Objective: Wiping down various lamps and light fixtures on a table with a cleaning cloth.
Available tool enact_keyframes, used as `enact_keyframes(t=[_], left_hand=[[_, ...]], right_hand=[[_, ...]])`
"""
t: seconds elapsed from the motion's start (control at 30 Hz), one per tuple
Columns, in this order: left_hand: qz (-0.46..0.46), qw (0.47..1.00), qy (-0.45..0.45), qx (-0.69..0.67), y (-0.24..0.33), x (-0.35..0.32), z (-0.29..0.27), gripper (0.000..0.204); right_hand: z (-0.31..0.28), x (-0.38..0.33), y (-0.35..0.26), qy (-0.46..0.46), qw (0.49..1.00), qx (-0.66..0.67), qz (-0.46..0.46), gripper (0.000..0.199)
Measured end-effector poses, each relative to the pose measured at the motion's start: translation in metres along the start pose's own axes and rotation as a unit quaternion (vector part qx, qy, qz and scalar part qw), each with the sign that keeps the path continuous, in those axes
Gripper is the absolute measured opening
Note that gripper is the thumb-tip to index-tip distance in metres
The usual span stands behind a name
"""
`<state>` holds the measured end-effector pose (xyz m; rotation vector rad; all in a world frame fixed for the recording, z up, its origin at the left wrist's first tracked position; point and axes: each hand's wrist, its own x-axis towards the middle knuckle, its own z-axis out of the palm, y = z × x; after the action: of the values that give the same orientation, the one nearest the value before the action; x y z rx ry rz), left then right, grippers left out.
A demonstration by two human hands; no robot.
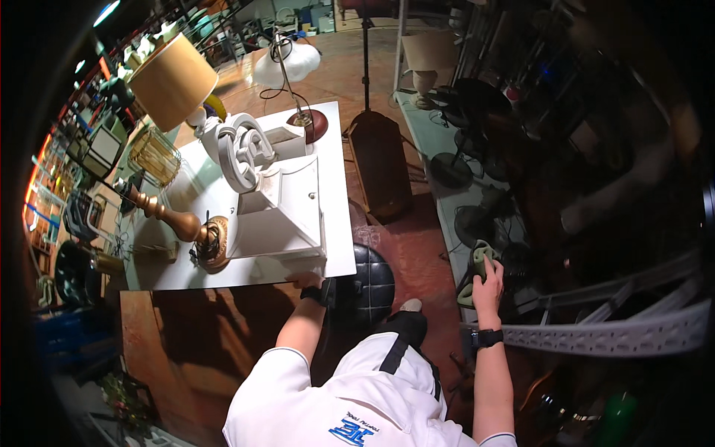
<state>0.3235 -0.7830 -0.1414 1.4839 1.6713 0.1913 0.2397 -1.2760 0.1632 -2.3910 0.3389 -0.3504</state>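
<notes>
Your white rectangular worktop (337, 257) runs from the centre of the frame up toward the upper middle. On it, near the lower edge, sits a white wedge-shaped wooden stand (287, 216) with a white scroll-shaped carved piece (246, 153) just above it. To the left, a turned brown wooden lamp base (175, 220) lies on its side, its round brass foot (214, 242) touching the stand's left side. At the worktop's far end stands a dark red round lamp foot (313, 123) with a thin metal stem. A tan drum lampshade (173, 80) rises at the upper left corner. Your left hand (305, 281) rests on the worktop's near edge. Beneath lies the reddish-brown floor (417, 231).
</notes>
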Motion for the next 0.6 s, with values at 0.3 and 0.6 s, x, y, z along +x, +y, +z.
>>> enact_keyframes(t=[0.3,0.6], left_hand=[[-0.123,0.986,-0.038,-0.102,-0.083,-0.055,0.032,0.057],[-0.170,0.958,-0.022,-0.229,-0.059,-0.119,-0.004,0.061]], right_hand=[[0.050,0.138,-0.037,-0.096,0.977,-0.065,-0.180,0.050],[0.174,0.101,-0.113,-0.329,0.788,-0.016,-0.521,0.042]])
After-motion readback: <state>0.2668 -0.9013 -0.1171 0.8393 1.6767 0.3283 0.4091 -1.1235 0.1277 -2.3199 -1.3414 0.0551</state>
